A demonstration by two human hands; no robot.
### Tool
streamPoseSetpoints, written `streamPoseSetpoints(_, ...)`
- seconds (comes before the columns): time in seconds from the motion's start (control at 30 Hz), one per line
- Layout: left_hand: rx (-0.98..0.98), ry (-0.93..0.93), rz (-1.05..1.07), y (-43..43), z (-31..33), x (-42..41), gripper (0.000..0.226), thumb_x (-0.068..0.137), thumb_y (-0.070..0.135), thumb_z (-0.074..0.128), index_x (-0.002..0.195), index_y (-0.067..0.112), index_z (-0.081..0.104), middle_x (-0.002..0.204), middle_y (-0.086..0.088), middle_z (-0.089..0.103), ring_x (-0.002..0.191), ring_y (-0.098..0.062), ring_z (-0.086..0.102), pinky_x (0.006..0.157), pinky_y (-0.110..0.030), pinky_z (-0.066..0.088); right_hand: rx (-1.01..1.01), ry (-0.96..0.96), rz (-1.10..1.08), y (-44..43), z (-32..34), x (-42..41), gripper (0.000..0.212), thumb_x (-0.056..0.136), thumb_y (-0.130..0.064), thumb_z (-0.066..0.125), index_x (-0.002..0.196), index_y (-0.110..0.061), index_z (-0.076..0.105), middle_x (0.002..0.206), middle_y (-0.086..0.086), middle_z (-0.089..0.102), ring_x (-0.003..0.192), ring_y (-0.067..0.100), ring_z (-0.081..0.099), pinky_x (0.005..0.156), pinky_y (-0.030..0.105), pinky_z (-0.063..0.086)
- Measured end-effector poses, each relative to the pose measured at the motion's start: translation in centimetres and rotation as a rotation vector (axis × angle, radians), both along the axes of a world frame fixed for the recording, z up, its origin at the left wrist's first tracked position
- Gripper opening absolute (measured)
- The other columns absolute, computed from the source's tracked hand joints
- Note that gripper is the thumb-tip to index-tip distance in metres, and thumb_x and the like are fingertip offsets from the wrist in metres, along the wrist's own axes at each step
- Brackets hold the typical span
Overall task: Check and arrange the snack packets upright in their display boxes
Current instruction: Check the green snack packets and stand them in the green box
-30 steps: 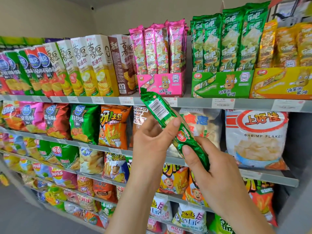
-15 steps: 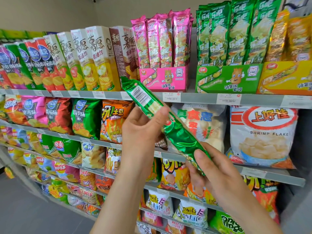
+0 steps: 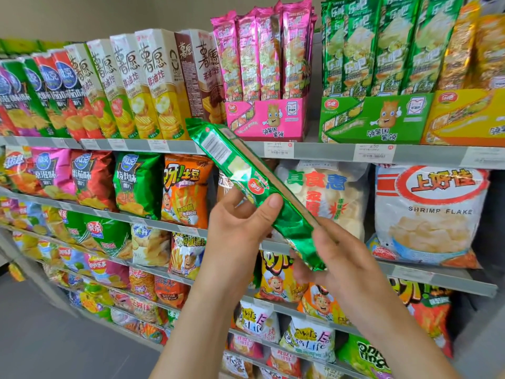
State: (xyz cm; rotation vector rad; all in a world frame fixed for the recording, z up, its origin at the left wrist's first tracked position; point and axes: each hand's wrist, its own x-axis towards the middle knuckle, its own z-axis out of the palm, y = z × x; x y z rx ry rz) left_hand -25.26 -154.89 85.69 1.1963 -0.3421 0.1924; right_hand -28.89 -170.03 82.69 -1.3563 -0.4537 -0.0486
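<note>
**Desk:** What is the person holding?

**Photographer:** One long green packet [image 3: 257, 187], held on a slant in front of the shelves. Its upper end points up and left and its lower end down and right. The side facing the camera carries a white printed panel and a round red logo.

**Desk:** How do the hands grip it?

**Photographer:** The left hand [image 3: 240, 231] holds the middle, with the thumb pressed on the facing side and the fingers behind. The right hand [image 3: 336, 258] closes round the lower end.

**Desk:** Where is it against the display?

**Photographer:** Its upper end overlaps the price rail of the top shelf [image 3: 322, 151], just below the pink display box [image 3: 265, 119]. The packet is outside every box.

**Desk:** And the boxes?

**Photographer:** Three stand in a row on the top shelf. The pink display box holds pink packets [image 3: 262, 56] standing upright. Across a gap to its right, the green display box [image 3: 374, 119] holds green packets [image 3: 382, 45], also upright. Against that one stands the yellow display box [image 3: 464, 116], cut off by the frame edge.

**Desk:** Anything else nearby?

**Photographer:** Tall cartons [image 3: 153, 83] stand left of the pink display box. One shelf down, a large shrimp flake bag [image 3: 429, 212] sits to the right of the hands. Bags of crisps fill the lower shelves.
</note>
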Motion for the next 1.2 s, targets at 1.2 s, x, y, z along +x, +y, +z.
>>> streamPoseSetpoints(1.2,0.129,-0.059,-0.036,-1.3,-1.6,-0.9,0.027,0.083,0.037,0.066,0.108,0.03,0.072,0.109,-0.001,0.073,0.105,-0.017,0.068,0.084,-0.024,0.053,0.079,-0.053,-0.266,0.6,0.0,-0.1,0.022,0.08,-0.041,0.075,0.097,-0.027,0.071,0.097,-0.006,0.076,0.092,0.009,0.072,0.073,0.015,0.053)
